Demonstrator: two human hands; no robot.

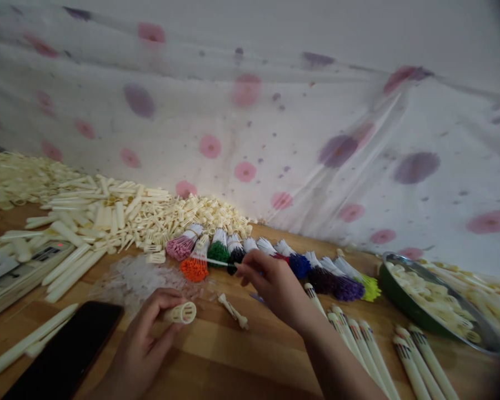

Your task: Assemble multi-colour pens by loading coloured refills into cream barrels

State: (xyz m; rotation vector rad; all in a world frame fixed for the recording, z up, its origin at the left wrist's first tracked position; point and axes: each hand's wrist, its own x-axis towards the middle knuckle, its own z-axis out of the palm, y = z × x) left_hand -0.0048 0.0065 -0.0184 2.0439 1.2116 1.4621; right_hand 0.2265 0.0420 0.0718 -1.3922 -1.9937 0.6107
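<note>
My left hand [139, 341] holds a short cream slotted pen sleeve [181, 313] between thumb and fingers, its round open end facing right. In my right hand [275, 283], thumb and fingertips pinch one end of a thin white pen refill [220, 262], which points left above the orange refill bundle [194, 269]. Behind my fingers, more bundles lie in a row: pink [180, 246], green [219, 251], blue [299, 266], purple [348, 288] and yellow [370, 288]. A small cream plastic part [233, 312] rests on the wooden table between my hands.
Cream pen barrels [73, 264] and small parts heap at the back left. Clear plastic bits [129, 280] lie beside a dark phone [66, 353]. Finished-looking multicolour pens [364, 344] lie at right, near a green-sided bowl [404, 303] of cream pieces. A flowered sheet [216, 111] hangs behind.
</note>
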